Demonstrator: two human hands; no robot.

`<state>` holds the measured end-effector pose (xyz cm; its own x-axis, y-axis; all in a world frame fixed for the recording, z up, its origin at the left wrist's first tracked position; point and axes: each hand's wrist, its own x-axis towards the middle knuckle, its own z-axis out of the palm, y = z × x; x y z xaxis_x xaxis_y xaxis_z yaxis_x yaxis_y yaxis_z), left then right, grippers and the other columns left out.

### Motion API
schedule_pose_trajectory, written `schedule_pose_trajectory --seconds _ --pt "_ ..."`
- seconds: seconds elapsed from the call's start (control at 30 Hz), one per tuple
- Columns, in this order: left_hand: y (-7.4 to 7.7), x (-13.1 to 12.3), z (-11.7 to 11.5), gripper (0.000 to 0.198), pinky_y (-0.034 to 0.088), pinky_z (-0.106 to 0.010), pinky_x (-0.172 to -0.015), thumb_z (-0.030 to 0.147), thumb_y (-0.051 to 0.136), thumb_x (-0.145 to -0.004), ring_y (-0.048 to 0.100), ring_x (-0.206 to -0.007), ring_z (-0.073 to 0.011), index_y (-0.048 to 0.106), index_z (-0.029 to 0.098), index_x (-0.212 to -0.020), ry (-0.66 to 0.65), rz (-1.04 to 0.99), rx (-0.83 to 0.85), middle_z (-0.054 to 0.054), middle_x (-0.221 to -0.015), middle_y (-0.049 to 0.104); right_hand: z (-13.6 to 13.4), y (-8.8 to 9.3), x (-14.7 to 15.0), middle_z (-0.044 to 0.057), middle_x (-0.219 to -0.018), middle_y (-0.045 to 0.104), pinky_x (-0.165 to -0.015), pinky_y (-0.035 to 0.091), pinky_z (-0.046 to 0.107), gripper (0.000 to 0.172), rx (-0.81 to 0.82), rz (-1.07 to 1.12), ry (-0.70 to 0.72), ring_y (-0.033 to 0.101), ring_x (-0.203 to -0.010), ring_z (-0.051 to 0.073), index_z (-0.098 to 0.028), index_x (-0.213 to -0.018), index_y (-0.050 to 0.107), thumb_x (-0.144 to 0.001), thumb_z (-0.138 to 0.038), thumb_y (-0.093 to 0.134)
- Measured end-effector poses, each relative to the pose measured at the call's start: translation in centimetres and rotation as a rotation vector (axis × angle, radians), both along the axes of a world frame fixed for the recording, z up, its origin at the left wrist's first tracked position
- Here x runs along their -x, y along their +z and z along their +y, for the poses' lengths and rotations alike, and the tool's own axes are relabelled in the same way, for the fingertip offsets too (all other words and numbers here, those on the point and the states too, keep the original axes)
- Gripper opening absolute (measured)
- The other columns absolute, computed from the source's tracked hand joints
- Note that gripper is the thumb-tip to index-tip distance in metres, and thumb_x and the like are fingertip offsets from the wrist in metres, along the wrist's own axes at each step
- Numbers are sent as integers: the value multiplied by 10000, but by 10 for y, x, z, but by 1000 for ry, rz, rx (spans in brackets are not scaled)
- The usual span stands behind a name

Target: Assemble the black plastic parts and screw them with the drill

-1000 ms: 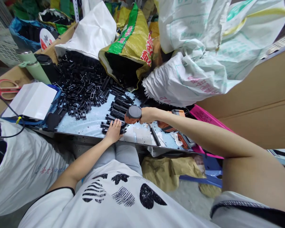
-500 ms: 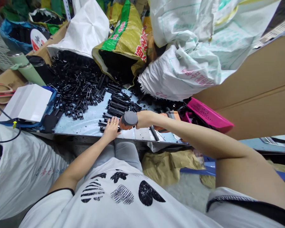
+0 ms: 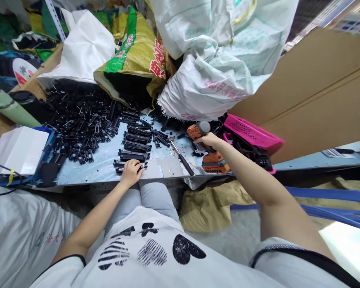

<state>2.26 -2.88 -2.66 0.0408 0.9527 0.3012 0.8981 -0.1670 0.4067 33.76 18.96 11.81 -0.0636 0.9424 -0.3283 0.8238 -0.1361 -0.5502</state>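
Gently, with the curled fingers of the left hand (image 3: pixel 132 172), press down on the nearest black bars (image 3: pixel 119 164), directly under those fingers; no telling pinching from mere resting here. With the fingers of the right hand (image 3: pixel 209 140) closed around the orange drill (image 3: pixel 195 131), hold it upright, battery (image 3: pixel 215 163) below the fingers and parallel to the tabletop (image 3: pixel 103 159); no telling about contact underneath. Best to loosen the grip only after seating it squarely, clear of the black-handled tool (image 3: pixel 184 163) to the left of the right fingers. Avoid sweeping the left fingers forward into the row of black bars (image 3: pixel 137 146) just beyond, or nudging the pink basket (image 3: pixel 252 133) to the right of the right fingers.
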Motion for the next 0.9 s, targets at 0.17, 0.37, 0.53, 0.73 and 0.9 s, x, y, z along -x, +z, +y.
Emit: schedule_pose_trajectory --seconds 0.17,0.37,0.53,0.73,0.9 --pt "0 -8 1 307 403 -367 -876 382 462 -918 531 -997 -222 675 184 -1017 41 -26 6 -91 -970 644 25 -27 -15 62 -692 642 -548 486 255 477 -24 49 -52 561 -565 135 -58 -976 635 -612 -329 783" --pt "6 -6 2 275 393 -355 -842 319 444 -934 530 -957 -204 660 186 -1040 -33 -38 75 -72 -1020 648 31 -26 -40 184 -966 657 -739 487 360 652 -120 -422 53 630 -895 294 -91 -1035 647 -608 -574 738" --pt "13 2 11 261 407 -357 -831 324 472 -918 532 -953 -206 667 212 -1050 -121 -60 169 -71 -1032 642 -12 0 6 248 -1036 621 -821 452 426 556 -508 -621 45 583 -1012 343 -75 -1053 629 -836 -570 496" --pt "34 -11 -2 352 373 -441 -979 332 587 -837 490 -1115 -267 616 224 -1171 20 -285 183 -103 -1121 599 -14 -33 174 149 -1216 565 -954 396 330 362 -509 -296 763 499 -1163 261 -158 -1224 530 -917 -319 426" --pt "46 -31 -41 407 406 -371 -980 350 670 -771 542 -1066 -241 608 250 -1160 249 -933 212 -95 -1110 597 25 -61 258 212 -1158 582 -913 425 319 425 -341 -364 911 557 -1086 275 -62 -1174 549 -760 -143 602"
